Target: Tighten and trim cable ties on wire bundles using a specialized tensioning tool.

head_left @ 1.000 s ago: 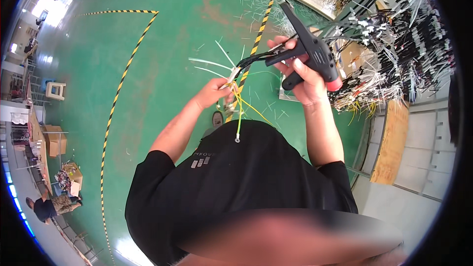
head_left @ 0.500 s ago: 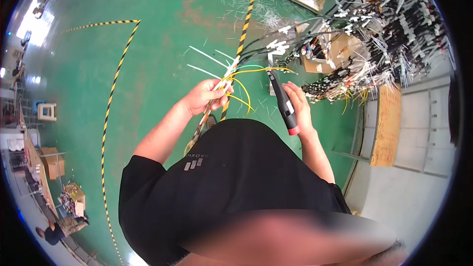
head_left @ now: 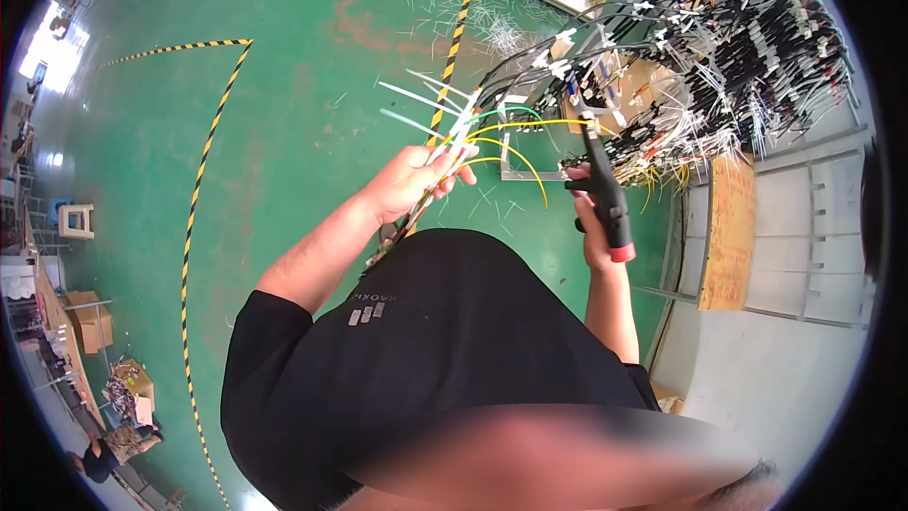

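The left hand [head_left: 409,182] is clenched around a bundle of yellow and green wires [head_left: 492,137] with white cable ties [head_left: 421,99] sticking out, held above the green floor [head_left: 284,85]. The right hand [head_left: 594,227] grasps a black tie gun [head_left: 605,194] just beside the wire harness board [head_left: 747,47].
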Action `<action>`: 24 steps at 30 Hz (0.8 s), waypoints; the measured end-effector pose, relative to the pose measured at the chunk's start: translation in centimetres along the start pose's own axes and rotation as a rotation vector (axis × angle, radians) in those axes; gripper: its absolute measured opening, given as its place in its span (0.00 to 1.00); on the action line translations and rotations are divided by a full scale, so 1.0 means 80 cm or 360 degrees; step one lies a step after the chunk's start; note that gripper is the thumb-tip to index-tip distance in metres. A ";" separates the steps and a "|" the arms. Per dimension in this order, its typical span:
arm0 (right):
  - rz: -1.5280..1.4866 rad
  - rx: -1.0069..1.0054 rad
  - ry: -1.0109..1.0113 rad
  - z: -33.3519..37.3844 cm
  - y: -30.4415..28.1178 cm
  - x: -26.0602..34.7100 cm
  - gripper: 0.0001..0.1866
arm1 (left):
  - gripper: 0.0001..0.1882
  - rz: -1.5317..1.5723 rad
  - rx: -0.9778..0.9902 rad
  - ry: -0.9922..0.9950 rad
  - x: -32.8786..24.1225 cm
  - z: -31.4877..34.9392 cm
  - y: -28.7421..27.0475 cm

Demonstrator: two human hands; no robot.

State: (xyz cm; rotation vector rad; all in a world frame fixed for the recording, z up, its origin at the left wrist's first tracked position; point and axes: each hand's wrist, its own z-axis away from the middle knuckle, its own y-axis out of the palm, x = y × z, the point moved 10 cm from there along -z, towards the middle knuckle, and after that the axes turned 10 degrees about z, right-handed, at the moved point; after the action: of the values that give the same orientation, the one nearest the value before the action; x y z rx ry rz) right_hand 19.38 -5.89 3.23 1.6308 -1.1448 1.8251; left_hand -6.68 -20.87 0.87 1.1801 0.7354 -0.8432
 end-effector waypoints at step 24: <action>-0.0585 -0.0237 -0.0140 0.054 -0.076 -0.019 0.31 | 0.23 0.0340 0.0244 -0.0022 0.120 -0.008 0.019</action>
State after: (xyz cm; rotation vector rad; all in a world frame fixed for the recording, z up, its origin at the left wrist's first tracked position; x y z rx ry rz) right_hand 26.99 -5.62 3.39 1.7152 -0.9178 1.4169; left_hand -0.55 -21.65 -6.71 1.3623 0.5293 -0.7376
